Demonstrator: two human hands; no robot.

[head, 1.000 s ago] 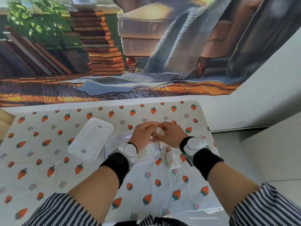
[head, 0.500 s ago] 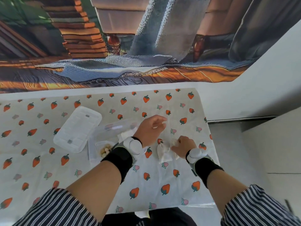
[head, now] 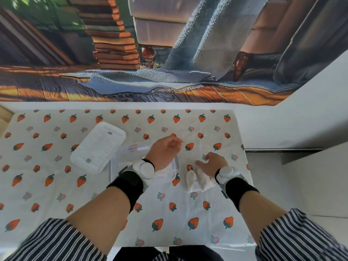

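strawberry tablecloth, 2 pouches, wall tapestry

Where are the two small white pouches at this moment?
In the head view, the pouches lie side by side on the strawberry tablecloth, at the heel of the right hand, just right of the clear plastic box.

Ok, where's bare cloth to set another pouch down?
Free: the tablecloth in the near middle, below the two pouches; also left of the white lid. Crowded: the clear box, left hand and right hand bunch mid-table.
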